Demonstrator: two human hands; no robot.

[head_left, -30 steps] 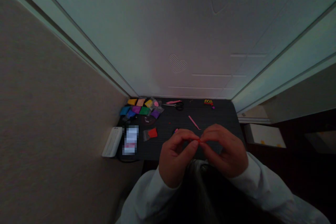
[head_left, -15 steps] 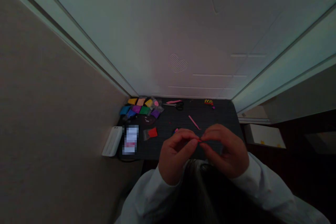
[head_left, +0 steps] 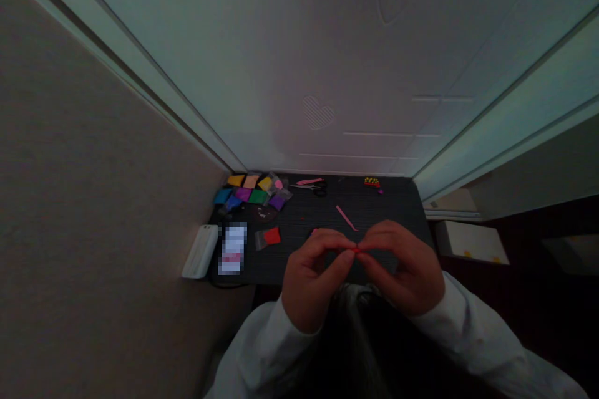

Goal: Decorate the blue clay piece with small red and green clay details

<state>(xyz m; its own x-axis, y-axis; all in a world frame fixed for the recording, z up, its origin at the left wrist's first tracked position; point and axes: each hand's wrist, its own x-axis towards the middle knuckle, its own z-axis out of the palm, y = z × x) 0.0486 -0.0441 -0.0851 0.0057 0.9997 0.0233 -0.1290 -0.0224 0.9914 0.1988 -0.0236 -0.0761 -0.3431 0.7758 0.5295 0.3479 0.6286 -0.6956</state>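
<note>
A small piece of red clay [head_left: 355,250] is pinched between the fingertips of both hands, above the front of the dark table [head_left: 299,265]. My left hand [head_left: 311,280] is closed on its left end, thumb below and forefinger above. On the other end my right hand [head_left: 407,271] is closed in a like pinch, with the fingertips nearly meeting. Fingers cover most of the clay. Just beyond my hands lies a thin pink tool [head_left: 347,218] with a bent tip. An opened packet of red clay [head_left: 272,236] lies to the left. A pinkish item behind my left hand is mostly hidden.
Several coloured clay packets [head_left: 257,196] crowd the back left corner. Black-handled scissors [head_left: 319,187] lie at the back beside a pink tool [head_left: 310,181]. A yellow-dotted red piece [head_left: 372,181] is at the back right. A phone [head_left: 233,249] and a white device [head_left: 200,252] are at left.
My fingertips have shifted slightly on the red clay, and a little more of it shows between them. My left hand covers more of the pinkish item behind it. Nothing else has moved.
</note>
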